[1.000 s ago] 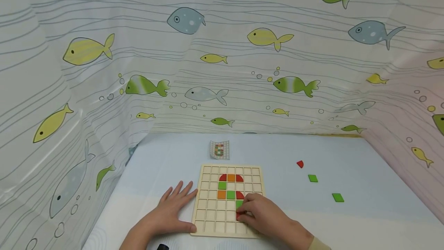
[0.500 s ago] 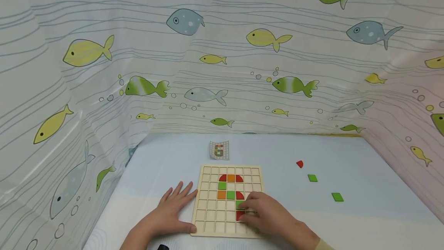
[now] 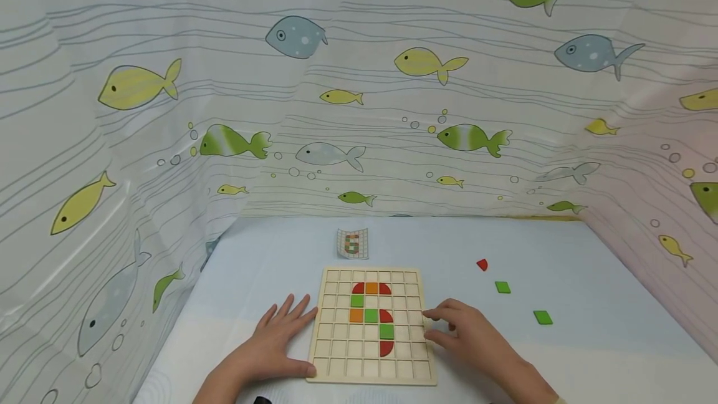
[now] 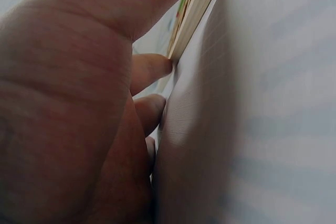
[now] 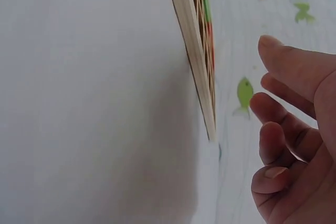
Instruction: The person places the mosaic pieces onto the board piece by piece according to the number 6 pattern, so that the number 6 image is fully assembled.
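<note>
A wooden grid board (image 3: 339, 350) lies on the table, with red quarter-round, orange and green square tiles set in several cells. The lowest of these is a red quarter-round tile (image 3: 386, 348), just below a green square tile (image 3: 386, 331). My left hand (image 3: 275, 345) rests with fingers spread, thumb on the board's near left corner and fingertips along its left edge. In the left wrist view, those fingers (image 4: 149, 72) lie against the board's side. My right hand (image 3: 468, 332) hovers at the board's right edge, holding nothing; the right wrist view shows its fingers (image 5: 270, 108) loosely bent and apart from the board.
A small pattern card (image 3: 352, 244) lies behind the board. To the right are a loose red quarter-round tile (image 3: 482, 264), a green tile (image 3: 502, 287) and another green tile (image 3: 542, 317). A fish-print curtain (image 3: 387, 142) encloses the table. A black object (image 3: 262, 400) shows at the near edge.
My right hand has let go of the red quarter-round tile, leaving it in its cell, and has moved right to the board's edge. My left hand stays in place.
</note>
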The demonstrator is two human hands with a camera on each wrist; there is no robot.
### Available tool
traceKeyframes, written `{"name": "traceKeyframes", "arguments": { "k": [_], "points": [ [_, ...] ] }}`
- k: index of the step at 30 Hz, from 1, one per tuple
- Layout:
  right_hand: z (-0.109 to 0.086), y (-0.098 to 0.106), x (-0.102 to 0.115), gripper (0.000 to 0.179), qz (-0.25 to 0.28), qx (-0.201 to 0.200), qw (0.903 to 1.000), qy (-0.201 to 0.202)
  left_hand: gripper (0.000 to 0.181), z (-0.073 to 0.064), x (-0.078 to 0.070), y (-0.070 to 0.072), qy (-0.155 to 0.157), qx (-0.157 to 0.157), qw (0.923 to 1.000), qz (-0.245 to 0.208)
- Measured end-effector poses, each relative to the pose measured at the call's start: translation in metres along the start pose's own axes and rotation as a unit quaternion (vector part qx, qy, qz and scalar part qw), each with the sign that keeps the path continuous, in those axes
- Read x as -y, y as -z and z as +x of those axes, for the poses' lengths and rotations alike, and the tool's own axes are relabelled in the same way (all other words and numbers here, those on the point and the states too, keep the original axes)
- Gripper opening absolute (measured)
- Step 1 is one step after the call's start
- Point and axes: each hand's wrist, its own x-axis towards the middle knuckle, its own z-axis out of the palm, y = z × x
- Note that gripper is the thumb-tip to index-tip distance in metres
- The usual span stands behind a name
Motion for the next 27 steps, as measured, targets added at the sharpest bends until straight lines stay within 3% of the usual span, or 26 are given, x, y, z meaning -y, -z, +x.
{"name": "traceKeyframes", "arguments": {
  "k": [12, 20, 27],
  "points": [
    [-0.020, 0.027, -0.041, 0.036, -0.022, -0.077, 0.9929, -0.088, 0.108, -0.002, 0.000, 0.000, -0.006, -0.007, 1.0000, 0.001],
    [-0.032, 0.043, -0.070, 0.036, -0.045, -0.143, 0.9836, -0.100, 0.108, -0.002, -0.001, 0.000, 0.003, 0.000, 1.0000, 0.004],
    [-0.043, 0.053, -0.094, 0.040, -0.066, -0.149, 0.9747, -0.153, 0.108, 0.000, 0.000, 0.000, 0.000, 0.000, 1.0000, 0.008]
  ]
}}
